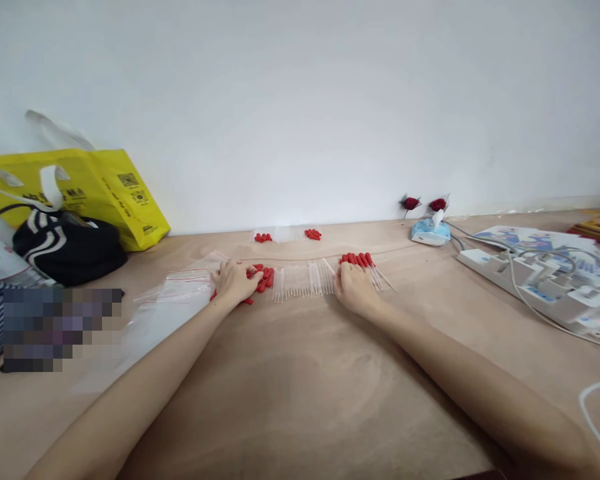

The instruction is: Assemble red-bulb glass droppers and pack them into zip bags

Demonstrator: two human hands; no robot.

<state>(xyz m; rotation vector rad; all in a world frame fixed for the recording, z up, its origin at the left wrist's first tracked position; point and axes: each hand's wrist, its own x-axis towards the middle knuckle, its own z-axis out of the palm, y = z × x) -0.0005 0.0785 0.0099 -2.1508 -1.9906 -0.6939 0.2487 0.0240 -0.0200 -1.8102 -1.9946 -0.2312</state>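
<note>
My left hand (236, 281) rests over a pile of small red caps (265, 279), fingers apart and partly bent, palm down. Beside that pile, a row of thin clear tubes (295, 280) lies side by side on the table. At the row's right end my right hand (355, 288) is closed, its fingers curled; whatever they hold is hidden. A thin pale stick (329, 267) lies slanted by its fingers. Just beyond this hand, several red-capped tubes (357, 259) lie together with their caps pointing away from me.
Clear zip bags (180, 293) lie to the left. Bagged red-capped pieces (283, 234) are near the wall. A yellow bag (85, 193) and black pouch (70, 247) stand left. Right are a tissue pack (431, 233), a power strip (545, 300) with cables, and printed sheets (535, 241).
</note>
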